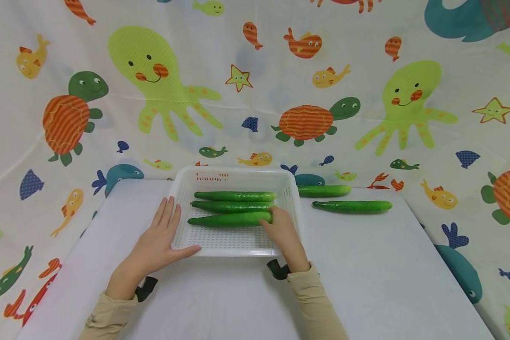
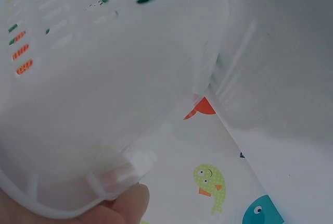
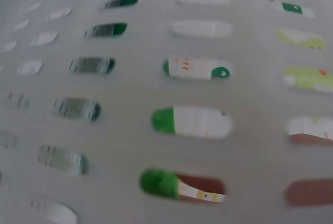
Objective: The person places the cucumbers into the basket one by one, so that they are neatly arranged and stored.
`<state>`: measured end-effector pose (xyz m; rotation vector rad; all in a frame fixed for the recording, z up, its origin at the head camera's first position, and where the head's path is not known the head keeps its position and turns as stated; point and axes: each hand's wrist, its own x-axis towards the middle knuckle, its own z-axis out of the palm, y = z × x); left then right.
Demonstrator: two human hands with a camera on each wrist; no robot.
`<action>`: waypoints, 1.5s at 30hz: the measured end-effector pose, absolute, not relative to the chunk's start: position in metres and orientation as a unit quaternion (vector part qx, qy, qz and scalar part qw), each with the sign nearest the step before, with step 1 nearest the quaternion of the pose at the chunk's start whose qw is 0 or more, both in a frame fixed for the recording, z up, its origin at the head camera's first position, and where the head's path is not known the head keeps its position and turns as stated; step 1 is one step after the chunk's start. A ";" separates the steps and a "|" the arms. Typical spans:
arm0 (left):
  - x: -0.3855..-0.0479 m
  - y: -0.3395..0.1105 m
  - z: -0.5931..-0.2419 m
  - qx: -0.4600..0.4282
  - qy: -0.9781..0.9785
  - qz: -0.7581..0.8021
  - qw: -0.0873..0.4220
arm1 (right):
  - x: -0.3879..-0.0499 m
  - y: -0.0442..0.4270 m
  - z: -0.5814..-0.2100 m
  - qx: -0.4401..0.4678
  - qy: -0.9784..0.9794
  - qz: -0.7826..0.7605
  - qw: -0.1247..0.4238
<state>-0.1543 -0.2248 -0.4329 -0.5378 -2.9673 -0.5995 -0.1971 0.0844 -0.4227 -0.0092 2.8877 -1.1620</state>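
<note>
In the head view a white perforated basket (image 1: 238, 252) holds three cucumbers lying side by side. The right hand (image 1: 284, 232) reaches over the basket's right side and grips the right end of the nearest cucumber (image 1: 225, 220). Beyond it lie the middle cucumber (image 1: 231, 206) and the far cucumber (image 1: 233, 195). At the basket's front left corner the left hand (image 1: 158, 242) rests against the rim with its fingers straight. Fingers of the left hand (image 2: 117, 208) show under the basket rim (image 2: 57, 212) in the left wrist view. The basket wall (image 3: 125, 146) fills the right wrist view.
Two more cucumbers lie on the white table (image 1: 378, 269) right of the basket: one (image 1: 325, 191) partly behind its right edge, the other (image 1: 352, 207) farther right. A curtain (image 1: 221, 113) printed with sea animals stands behind the table.
</note>
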 end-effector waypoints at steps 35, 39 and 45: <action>-0.156 -0.222 -0.429 -0.174 -0.964 -0.201 0.022 | -0.171 0.101 -0.370 -0.114 0.937 -0.321 0.073; -0.156 -0.222 -0.428 -0.174 -0.964 -0.201 0.022 | -0.165 0.118 -0.353 -0.142 0.929 -0.336 0.058; -0.154 -0.223 -0.428 -0.172 -0.964 -0.202 0.021 | -0.162 0.157 -0.336 -0.158 0.905 -0.393 0.039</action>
